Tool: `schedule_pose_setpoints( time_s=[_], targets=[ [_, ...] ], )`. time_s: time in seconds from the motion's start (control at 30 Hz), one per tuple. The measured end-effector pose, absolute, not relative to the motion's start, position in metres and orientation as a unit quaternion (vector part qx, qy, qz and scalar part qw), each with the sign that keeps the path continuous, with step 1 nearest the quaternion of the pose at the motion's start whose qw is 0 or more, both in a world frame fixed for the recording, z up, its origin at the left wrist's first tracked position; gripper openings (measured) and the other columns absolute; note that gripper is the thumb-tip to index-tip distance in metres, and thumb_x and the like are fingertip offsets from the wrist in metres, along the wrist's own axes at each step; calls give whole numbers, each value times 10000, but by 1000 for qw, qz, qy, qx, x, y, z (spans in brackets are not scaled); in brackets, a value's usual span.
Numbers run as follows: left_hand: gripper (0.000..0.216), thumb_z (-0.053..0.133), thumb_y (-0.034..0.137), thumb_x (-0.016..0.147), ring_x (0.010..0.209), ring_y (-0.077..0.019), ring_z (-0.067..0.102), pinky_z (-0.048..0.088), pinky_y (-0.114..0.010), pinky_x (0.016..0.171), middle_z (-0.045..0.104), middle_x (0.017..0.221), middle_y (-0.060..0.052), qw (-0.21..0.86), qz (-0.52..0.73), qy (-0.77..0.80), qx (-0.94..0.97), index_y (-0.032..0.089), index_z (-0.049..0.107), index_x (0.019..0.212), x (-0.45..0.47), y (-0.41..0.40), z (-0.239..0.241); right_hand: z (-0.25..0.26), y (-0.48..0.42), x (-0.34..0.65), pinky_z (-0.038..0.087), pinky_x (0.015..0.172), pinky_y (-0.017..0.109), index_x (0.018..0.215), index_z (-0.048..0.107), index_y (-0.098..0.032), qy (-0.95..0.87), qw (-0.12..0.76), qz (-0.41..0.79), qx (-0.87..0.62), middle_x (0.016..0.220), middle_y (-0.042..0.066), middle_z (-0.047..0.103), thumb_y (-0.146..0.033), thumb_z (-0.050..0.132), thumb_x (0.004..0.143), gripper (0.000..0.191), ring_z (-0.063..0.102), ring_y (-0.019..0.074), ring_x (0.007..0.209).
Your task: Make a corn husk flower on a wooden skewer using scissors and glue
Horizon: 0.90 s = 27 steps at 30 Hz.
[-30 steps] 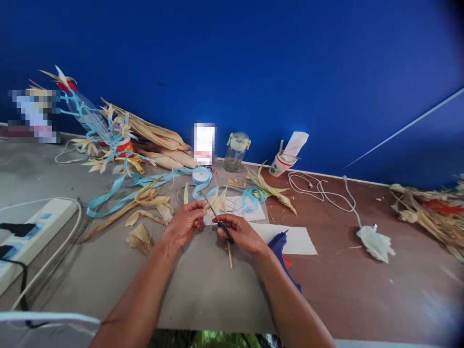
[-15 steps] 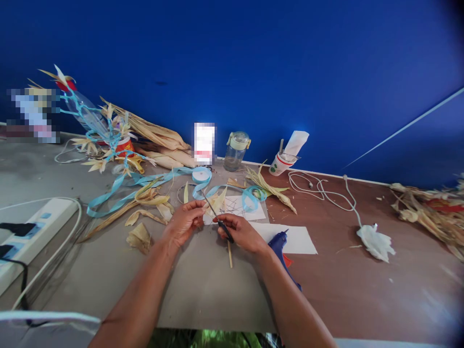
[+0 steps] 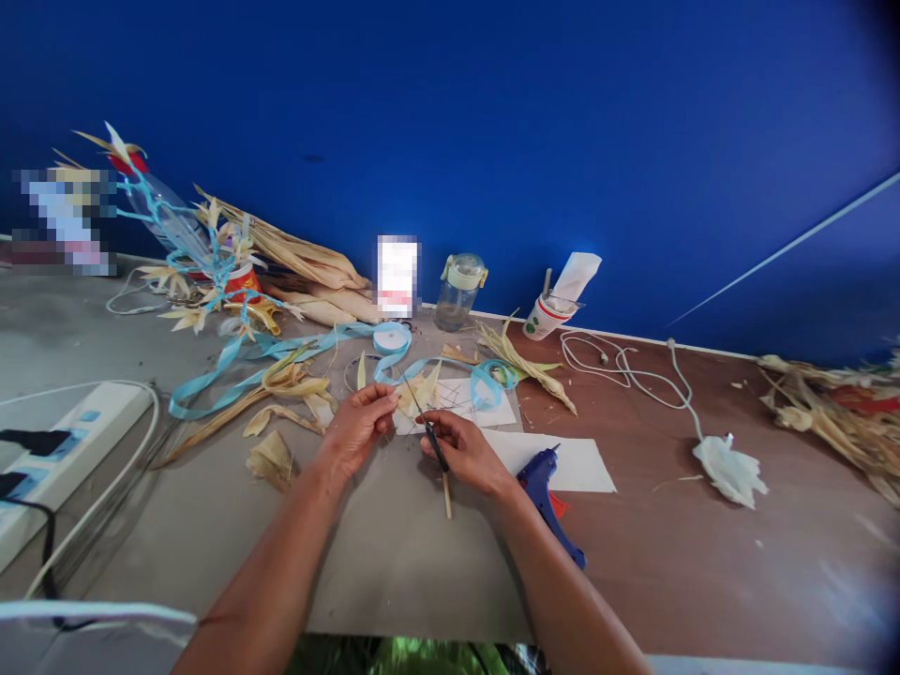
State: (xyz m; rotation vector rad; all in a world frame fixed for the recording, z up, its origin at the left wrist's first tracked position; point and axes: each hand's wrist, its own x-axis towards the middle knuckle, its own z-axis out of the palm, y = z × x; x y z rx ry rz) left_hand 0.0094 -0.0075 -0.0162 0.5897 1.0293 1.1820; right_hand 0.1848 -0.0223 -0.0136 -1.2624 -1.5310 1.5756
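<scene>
My right hand [image 3: 457,450] is closed around black-handled scissors [image 3: 434,442], whose thin blades point up and to the left. My left hand [image 3: 362,427] is pinched just left of the blades; whatever sits between its fingertips is too small to make out. A pale corn husk piece [image 3: 420,392] shows between the two hands, behind the blades; I cannot tell whether it is held. Below the scissors' handles a thin tan strip [image 3: 448,499] is visible. Behind the hands lies a white sheet with dark lines [image 3: 457,398], partly covered by the husk.
A blue glue gun [image 3: 540,487] lies right of my right forearm on white paper [image 3: 587,464]. Blue ribbon [image 3: 225,370], dried husks [image 3: 281,394] and a glass jar [image 3: 458,295] stand beyond. A power strip [image 3: 84,441] is at left, a paper cup [image 3: 545,317] at back right.
The scissors have turned slightly, and their blades now look closer together. My left fingertips have moved a little; the rest of the table looks the same.
</scene>
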Motion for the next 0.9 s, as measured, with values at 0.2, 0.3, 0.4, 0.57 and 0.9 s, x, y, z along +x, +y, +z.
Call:
schedule_pose_setpoints(
  time_s=[0.2, 0.3, 0.4, 0.57, 0.9],
  targets=[
    [248, 784, 229, 561, 404, -19, 385, 311, -159, 433, 492, 535, 63, 679, 527, 450, 242, 137, 588, 683, 12, -8, -14, -21, -26, 176, 300, 496, 214, 1017, 614, -167, -631, 283, 530, -491, 629, -43, 472, -291, 603, 719, 323, 384, 82, 523],
    [257, 787, 233, 552, 403, -20, 392, 307, -157, 428, 501, 536, 62, 681, 531, 450, 230, 137, 586, 680, 13, -8, -13, -19, -28, 173, 322, 504, 210, 1036, 605, -154, -630, 290, 533, -485, 657, -33, 507, -290, 588, 726, 339, 412, 84, 535],
    [262, 788, 239, 550, 399, -20, 391, 305, -158, 424, 500, 535, 63, 681, 532, 450, 224, 136, 583, 678, 14, -8, -13, -19, -28, 172, 337, 509, 208, 1034, 597, -153, -627, 296, 536, -481, 665, -31, 525, -287, 579, 728, 335, 426, 86, 538],
    [276, 789, 242, 538, 399, -22, 394, 300, -161, 425, 492, 528, 68, 684, 530, 448, 224, 134, 567, 662, 17, -9, -12, -25, -30, 172, 347, 514, 209, 1059, 597, -166, -658, 300, 489, -488, 660, -33, 539, -281, 584, 745, 335, 427, 90, 534],
    [267, 783, 224, 553, 400, -25, 404, 319, -167, 432, 496, 530, 70, 684, 534, 447, 216, 132, 574, 693, 17, -8, -14, -24, -31, 171, 382, 572, 227, 1089, 606, -156, -674, 309, 465, -484, 680, -18, 554, -230, 541, 775, 329, 477, 112, 596]
  ],
)
